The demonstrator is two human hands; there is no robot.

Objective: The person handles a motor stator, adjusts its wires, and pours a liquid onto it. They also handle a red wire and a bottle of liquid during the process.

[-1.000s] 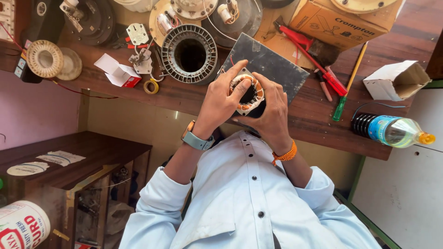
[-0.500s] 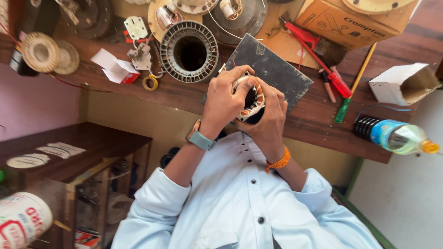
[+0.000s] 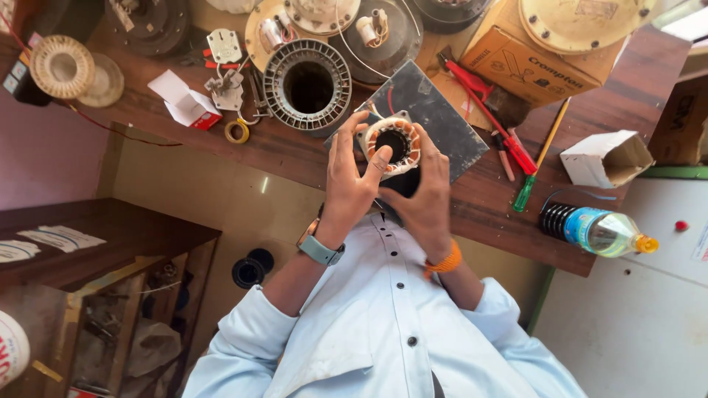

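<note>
The left hand (image 3: pixel 352 184) is closed around the small copper-wound stator (image 3: pixel 394 144), thumb pressed on its rim. The stator is held up near the tabletop (image 3: pixel 487 214) edge and cupped by the right hand (image 3: pixel 428 195). The windings appear to be under inspection. A firm, steady hold would be needed next.

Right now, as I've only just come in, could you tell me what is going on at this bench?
A person in a light blue shirt holds a small wound stator in both hands, raised above a dark grey plate on the wooden bench. The hand with the watch presses its thumb against the ring's rim; the hand with the orange band cups it from the other side. A larger finned stator housing and a green screwdriver lie untouched nearby.
</note>
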